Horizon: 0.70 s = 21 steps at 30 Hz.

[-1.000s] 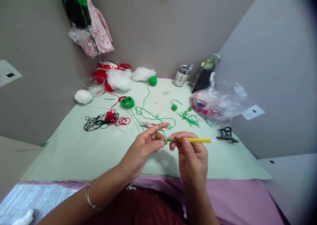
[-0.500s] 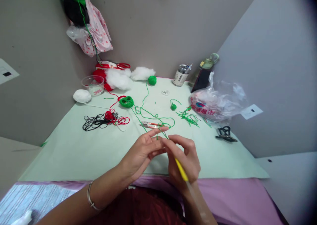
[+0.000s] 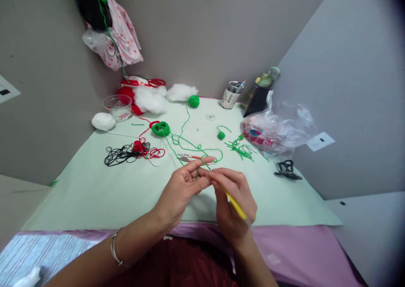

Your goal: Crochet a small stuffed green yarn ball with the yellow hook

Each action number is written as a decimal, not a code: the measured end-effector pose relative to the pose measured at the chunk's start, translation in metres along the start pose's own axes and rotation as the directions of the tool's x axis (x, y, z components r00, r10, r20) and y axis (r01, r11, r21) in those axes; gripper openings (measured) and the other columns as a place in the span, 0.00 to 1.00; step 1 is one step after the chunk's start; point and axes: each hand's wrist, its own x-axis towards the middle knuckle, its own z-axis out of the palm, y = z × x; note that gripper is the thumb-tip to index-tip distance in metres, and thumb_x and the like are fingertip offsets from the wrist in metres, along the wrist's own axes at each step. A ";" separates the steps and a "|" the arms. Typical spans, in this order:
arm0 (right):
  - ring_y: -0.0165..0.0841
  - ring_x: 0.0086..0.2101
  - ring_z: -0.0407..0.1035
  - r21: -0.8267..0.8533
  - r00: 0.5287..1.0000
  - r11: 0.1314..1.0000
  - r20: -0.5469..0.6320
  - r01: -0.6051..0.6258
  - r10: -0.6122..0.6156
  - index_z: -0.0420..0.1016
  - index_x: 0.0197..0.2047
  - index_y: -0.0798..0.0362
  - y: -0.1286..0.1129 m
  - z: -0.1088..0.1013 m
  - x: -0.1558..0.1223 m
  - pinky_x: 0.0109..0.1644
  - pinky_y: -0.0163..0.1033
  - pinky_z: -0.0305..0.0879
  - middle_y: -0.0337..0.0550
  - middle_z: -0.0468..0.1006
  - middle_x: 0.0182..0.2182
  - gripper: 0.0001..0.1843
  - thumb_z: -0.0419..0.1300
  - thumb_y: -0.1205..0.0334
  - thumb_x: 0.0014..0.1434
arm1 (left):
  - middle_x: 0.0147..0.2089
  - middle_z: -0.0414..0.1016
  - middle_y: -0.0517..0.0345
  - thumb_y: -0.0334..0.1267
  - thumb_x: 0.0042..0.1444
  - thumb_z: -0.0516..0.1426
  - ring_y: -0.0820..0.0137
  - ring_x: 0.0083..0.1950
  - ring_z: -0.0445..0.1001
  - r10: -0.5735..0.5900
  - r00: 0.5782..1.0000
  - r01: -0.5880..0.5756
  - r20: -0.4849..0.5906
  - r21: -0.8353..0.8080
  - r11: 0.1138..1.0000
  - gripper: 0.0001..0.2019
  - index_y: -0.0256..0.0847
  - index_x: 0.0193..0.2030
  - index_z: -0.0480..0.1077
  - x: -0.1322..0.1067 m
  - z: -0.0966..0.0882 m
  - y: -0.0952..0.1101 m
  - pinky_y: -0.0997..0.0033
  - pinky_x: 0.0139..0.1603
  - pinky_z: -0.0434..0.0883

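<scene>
My left hand is closed on green yarn, which runs over its stretched index finger. In my right hand is a crochet hook with a yellow handle, held like a pen. Its tip meets the left fingertips, where fingers hide the hook's end and any small piece of work. Just beyond the left index finger lie thread snips with orange handles. Loose yarn leads back to a green yarn coil.
Black cord and a red yarn tangle lie left. White stuffing, a green ball and a pen can stand behind. Right are green yarn scraps, a plastic bag and a black hair clip.
My right hand has tilted the hook, its yellow handle now swung further right. The fingertips of both hands have shifted slightly, and the view has moved a little.
</scene>
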 end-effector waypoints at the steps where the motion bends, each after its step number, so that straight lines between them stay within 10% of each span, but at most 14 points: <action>1: 0.36 0.43 0.78 -0.054 0.999 0.997 -0.001 0.048 -0.049 0.82 0.53 0.46 0.001 0.000 -0.001 0.45 0.41 0.76 0.46 0.82 0.45 0.18 0.62 0.75 0.66 | 0.36 0.75 0.59 0.40 0.51 0.73 0.75 0.36 0.67 -0.034 0.999 0.035 0.015 -0.054 0.998 0.25 0.42 0.56 0.80 0.001 -0.001 -0.001 0.74 0.41 0.65; 9: 0.31 0.29 0.71 0.472 0.917 0.817 -0.044 -0.331 0.397 0.83 0.42 0.48 0.005 -0.007 0.009 0.34 0.39 0.69 0.40 0.79 0.33 0.11 0.58 0.66 0.71 | 0.29 0.67 0.68 0.34 0.54 0.71 0.83 0.26 0.55 -0.092 0.994 0.100 0.053 -0.188 0.977 0.13 0.40 0.47 0.84 0.003 -0.004 0.004 0.65 0.56 0.70; 21: 0.32 0.32 0.76 0.444 0.940 0.836 0.040 -0.321 0.340 0.81 0.44 0.50 0.005 -0.014 0.006 0.37 0.40 0.75 0.43 0.83 0.37 0.12 0.54 0.66 0.73 | 0.35 0.71 0.60 0.40 0.57 0.69 0.72 0.37 0.63 0.089 0.996 -0.091 0.018 0.177 0.980 0.14 0.45 0.51 0.84 0.000 -0.006 0.011 0.71 0.39 0.60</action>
